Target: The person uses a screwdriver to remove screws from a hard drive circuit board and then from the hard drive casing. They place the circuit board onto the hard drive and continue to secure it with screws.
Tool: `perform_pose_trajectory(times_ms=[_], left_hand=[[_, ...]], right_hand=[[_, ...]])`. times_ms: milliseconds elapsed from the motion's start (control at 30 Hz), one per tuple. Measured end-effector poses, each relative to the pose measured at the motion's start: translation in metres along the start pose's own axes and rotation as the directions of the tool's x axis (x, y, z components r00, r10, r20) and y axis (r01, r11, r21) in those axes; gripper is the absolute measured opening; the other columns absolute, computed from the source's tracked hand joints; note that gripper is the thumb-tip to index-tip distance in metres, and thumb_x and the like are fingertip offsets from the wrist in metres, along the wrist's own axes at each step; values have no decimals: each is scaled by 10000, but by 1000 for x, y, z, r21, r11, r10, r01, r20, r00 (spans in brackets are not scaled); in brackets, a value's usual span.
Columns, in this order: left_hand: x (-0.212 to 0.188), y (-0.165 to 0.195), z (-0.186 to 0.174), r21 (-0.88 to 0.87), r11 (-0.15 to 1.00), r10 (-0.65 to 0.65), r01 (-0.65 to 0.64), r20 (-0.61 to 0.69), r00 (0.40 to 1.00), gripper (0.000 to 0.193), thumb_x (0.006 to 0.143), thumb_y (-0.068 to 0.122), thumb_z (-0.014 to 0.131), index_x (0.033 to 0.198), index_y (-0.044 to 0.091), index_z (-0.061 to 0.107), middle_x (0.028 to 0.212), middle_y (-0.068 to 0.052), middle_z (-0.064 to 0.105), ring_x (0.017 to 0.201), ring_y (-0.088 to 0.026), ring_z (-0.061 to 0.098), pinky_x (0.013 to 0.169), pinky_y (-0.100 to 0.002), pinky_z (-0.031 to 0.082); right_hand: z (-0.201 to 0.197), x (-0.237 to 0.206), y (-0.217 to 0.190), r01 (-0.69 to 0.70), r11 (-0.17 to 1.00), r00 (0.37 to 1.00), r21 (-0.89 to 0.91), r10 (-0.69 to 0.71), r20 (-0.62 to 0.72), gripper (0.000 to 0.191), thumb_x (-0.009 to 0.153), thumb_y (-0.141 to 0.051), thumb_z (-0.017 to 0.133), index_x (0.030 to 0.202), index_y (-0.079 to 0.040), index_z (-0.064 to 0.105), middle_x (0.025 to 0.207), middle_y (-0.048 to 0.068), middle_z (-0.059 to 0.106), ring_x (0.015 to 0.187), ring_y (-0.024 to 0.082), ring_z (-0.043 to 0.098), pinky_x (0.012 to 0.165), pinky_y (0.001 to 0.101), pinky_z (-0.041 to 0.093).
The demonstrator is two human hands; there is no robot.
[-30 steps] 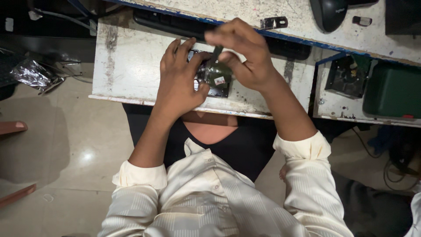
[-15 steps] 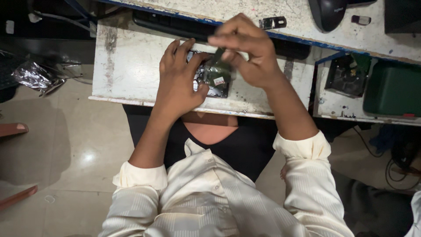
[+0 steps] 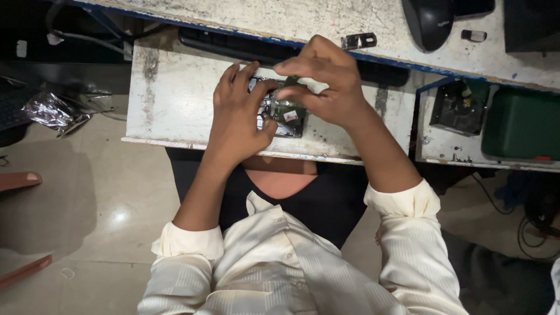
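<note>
Two hands (image 3: 236,119) around drive (image 3: 284,112), on shelf (image 3: 175,99)

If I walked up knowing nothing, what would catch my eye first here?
Most likely the two hands meeting over a small hard drive with a green circuit board, lying on the worn white pull-out shelf: the left hand steadies it while the right hand pinches something at its top. Next, the black mouse on the scuffed desk above, and the green box at the right.
</note>
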State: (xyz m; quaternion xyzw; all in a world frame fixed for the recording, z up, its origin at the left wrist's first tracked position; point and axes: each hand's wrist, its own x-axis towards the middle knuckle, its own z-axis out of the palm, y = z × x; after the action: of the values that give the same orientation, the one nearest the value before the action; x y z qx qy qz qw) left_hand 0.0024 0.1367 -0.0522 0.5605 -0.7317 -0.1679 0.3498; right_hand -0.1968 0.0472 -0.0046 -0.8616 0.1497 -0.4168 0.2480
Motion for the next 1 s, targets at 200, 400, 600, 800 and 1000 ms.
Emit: perform_pose_trajectory(times_ms=[200, 400, 600, 800, 1000], left_hand=[[0, -1, -1, 5, 1000, 10, -10, -5, 1000, 633, 694, 189, 742, 1305, 70, 629, 1517, -225, 442, 1448, -499, 309, 1183, -607, 262], [0, -1, 0, 13, 1000, 16, -16, -14, 1000, 608, 715, 188, 738, 1307, 100, 632, 1514, -221, 449, 1461, -487, 314, 1194, -604, 266], [-1, -4, 0, -7, 1000, 30, -30, -12, 999, 599, 740, 164, 715, 1327, 90, 624, 1501, -227, 453, 1452, -487, 310, 1183, -607, 259], [-1, -10, 0, -64, 998, 27, -28, -15, 1000, 572, 763, 38, 607, 1334, 53, 595, 1511, -194, 473, 1465, -451, 341, 1210, -584, 277], [-2, -8, 0, -89, 995, 30, -34, -45, 999, 561, 778, 10, 586, 1337, 49, 585, 1504, -198, 479, 1461, -442, 352, 1208, -580, 282]], right_hand=[[-1, 5, -6, 32, 999, 997, -6, -32, 70, 377, 921, -33, 824, 1273, -103, 708, 1005, 56, 708, 984, 199, 648, 922, 337, 498], [-2, 3, -7, -187, 948, 981, 257, 167, 95, 494, 980, 35, 688, 1432, -125, 570, 1284, 96, 678, 1210, 204, 684, 1064, 331, 547], [-1, 0, -3, -103, 976, 991, 190, 83, 107, 495, 936, 130, 734, 1378, -69, 630, 1234, 126, 702, 1149, 244, 714, 960, 324, 592], [-2, -2, -6, -98, 974, 990, 203, 75, 118, 493, 899, 206, 668, 1323, -46, 664, 1217, 138, 749, 1143, 258, 768, 958, 320, 650], [-1, -8, 5, -43, 979, 995, 201, 24, 98, 514, 951, 197, 687, 1389, -61, 614, 1217, 142, 726, 1084, 240, 763, 930, 302, 646]])
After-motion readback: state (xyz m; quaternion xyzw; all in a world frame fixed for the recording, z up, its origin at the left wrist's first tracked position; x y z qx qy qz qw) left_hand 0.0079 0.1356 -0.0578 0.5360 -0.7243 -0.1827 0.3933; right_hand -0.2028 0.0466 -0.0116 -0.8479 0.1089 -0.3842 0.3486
